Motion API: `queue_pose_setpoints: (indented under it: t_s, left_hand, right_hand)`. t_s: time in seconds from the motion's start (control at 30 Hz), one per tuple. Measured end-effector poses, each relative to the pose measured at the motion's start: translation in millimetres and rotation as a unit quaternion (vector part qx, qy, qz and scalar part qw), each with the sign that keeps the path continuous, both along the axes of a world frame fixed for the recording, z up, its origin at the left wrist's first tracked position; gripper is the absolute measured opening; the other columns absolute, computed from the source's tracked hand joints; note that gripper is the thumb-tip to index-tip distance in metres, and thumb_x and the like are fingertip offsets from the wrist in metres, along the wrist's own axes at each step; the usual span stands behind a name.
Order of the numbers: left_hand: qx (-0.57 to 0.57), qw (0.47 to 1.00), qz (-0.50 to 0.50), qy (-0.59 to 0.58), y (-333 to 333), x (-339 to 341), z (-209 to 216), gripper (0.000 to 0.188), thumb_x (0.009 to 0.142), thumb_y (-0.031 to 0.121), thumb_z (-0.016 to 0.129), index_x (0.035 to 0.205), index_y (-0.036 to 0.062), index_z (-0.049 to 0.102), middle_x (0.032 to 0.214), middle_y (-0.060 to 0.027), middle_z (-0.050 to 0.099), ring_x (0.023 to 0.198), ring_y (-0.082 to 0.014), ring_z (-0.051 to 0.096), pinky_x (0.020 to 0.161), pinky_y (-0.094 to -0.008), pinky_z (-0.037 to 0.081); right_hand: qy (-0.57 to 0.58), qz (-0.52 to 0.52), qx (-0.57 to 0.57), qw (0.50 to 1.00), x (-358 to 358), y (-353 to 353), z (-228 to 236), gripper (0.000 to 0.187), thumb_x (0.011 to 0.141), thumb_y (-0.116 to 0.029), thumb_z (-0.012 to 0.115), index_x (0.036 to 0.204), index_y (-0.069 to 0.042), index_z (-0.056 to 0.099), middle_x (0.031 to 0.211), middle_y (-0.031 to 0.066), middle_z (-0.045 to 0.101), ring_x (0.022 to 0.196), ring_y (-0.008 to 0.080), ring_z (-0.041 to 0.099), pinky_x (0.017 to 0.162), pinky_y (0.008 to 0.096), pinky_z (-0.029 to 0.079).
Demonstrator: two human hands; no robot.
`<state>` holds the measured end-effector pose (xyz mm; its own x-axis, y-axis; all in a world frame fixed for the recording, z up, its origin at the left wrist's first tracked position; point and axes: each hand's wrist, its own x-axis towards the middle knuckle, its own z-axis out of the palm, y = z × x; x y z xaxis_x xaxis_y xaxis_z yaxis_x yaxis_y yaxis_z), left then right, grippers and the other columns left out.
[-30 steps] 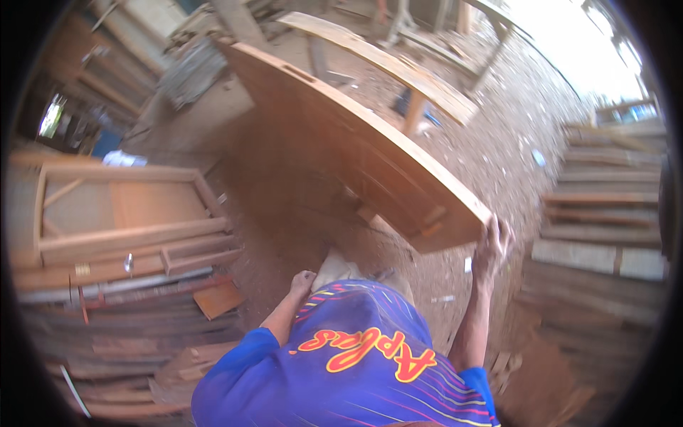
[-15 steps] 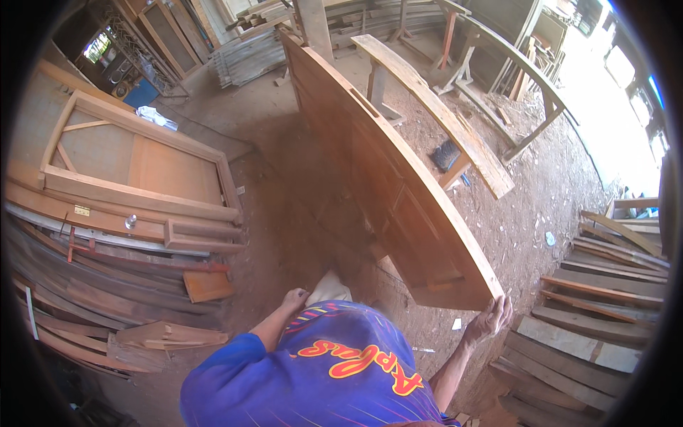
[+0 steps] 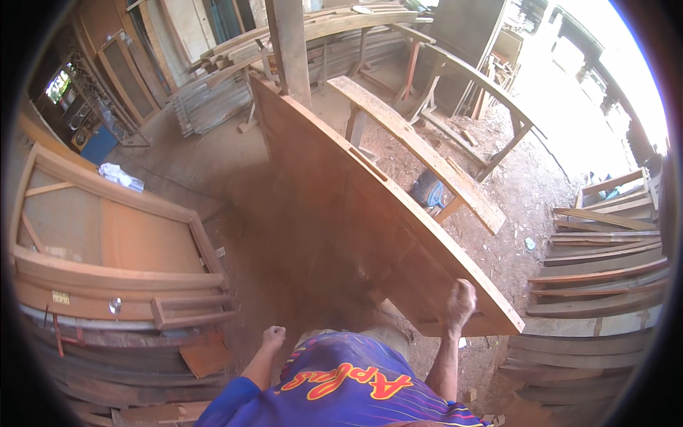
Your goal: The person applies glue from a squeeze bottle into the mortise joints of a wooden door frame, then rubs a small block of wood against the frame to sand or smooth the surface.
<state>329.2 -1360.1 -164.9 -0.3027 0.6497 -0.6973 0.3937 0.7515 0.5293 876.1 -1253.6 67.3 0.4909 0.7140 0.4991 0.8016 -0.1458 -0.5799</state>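
A large brown wooden panelled door (image 3: pixel 356 213) stands on its long edge before me, slanting from the far middle to the near right. A slot is cut in its narrow upper edge. My right hand (image 3: pixel 462 302) is raised in a fist in front of the door's near end, just below the upper edge; whether it touches the wood I cannot tell. Its fingers are curled and nothing shows in them. My left hand (image 3: pixel 273 337) hangs low beside my body, fingers curled, apart from the door, with nothing visible in it.
A wooden frame with panels (image 3: pixel 121 277) lies over stacked boards at left. Beyond the door stand a rough plank bench (image 3: pixel 420 146) and a wooden post (image 3: pixel 288 57). Stacked planks (image 3: pixel 605 292) fill the right side. A blue-and-black object (image 3: pixel 427 191) lies by the bench.
My right hand has let go of the door's near end and moved to its face side, closing into a fist. My left hand has shifted left and down. The view has turned slightly.
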Motion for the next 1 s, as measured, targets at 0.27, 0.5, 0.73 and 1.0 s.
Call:
queue_pose_setpoints:
  t_s: [0.27,0.5,0.73,1.0]
  left_hand:
    - [0.062,0.988,0.138,-0.037,83,-28,-9,0.028,0.1,0.025,0.069,0.109,-0.0004,0.073,0.092,-0.0098,0.077,0.08,-0.0182,0.074,0.073,-0.0361,0.059]
    - [0.071,0.997,-0.008,-0.006,91,5,-12,0.038,0.097,0.036,0.068,0.112,0.0015,0.077,0.1,-0.0153,0.079,0.099,-0.0252,0.075,0.089,-0.0399,0.058]
    - [0.016,0.996,-0.057,0.069,72,-86,-34,0.041,0.097,0.037,0.067,0.114,0.0011,0.077,0.101,-0.0168,0.079,0.103,-0.0272,0.074,0.092,-0.0406,0.057]
    - [0.013,0.984,0.175,0.02,189,-127,14,0.04,0.097,0.037,0.067,0.113,0.0015,0.076,0.099,-0.0149,0.078,0.098,-0.0252,0.074,0.088,-0.0398,0.057]
  right_hand:
    - [0.023,0.113,-0.035,0.993,-112,101,46,0.013,0.089,0.002,0.072,0.1,-0.005,0.069,0.098,0.0159,0.072,0.093,0.0356,0.071,0.084,0.0428,0.057]
    - [0.058,0.174,-0.087,0.979,-148,197,19,0.014,0.088,0.0,0.071,0.1,-0.005,0.067,0.095,0.0165,0.069,0.088,0.0349,0.071,0.078,0.0432,0.056]
    - [0.13,0.268,-0.057,0.953,-236,344,11,0.01,0.091,-0.003,0.069,0.101,-0.003,0.07,0.09,0.0119,0.069,0.085,0.023,0.07,0.076,0.0369,0.055]
    - [0.277,0.259,-0.157,0.912,-317,459,78,0.007,0.095,-0.009,0.074,0.096,-0.003,0.071,0.083,0.0022,0.068,0.079,0.0091,0.064,0.072,0.0295,0.053]
